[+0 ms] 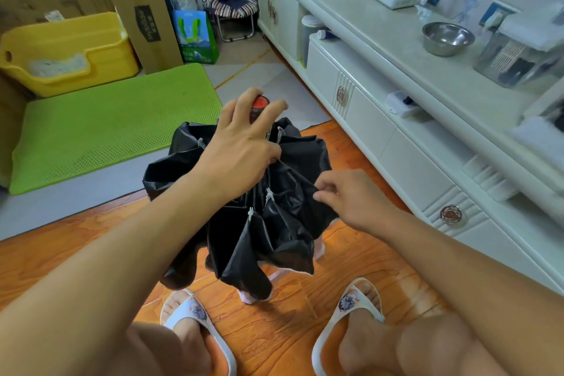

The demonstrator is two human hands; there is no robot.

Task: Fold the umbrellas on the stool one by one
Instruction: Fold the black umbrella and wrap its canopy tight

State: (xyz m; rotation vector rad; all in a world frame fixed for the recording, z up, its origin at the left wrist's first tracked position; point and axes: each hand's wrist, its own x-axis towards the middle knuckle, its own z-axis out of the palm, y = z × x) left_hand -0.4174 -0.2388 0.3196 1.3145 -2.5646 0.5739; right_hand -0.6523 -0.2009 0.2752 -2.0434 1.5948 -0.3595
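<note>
I saw the black umbrella (274,223) held at the centre of my view, above the wooden floor (76,247) and between the two slippered feet at 6 o'clock, its canopy collapsed into loose folds. The left hand (241,143) wrapped its fingers round the handle (259,107) at the umbrella's 12 o'clock end, the red cap showing between them. The right hand (351,195), at 3 o'clock of the canopy, pinched a fold of black fabric between thumb and fingertips. A green mat (116,125) lay at 10 o'clock, white cabinets (427,143) at 2 o'clock.
</note>
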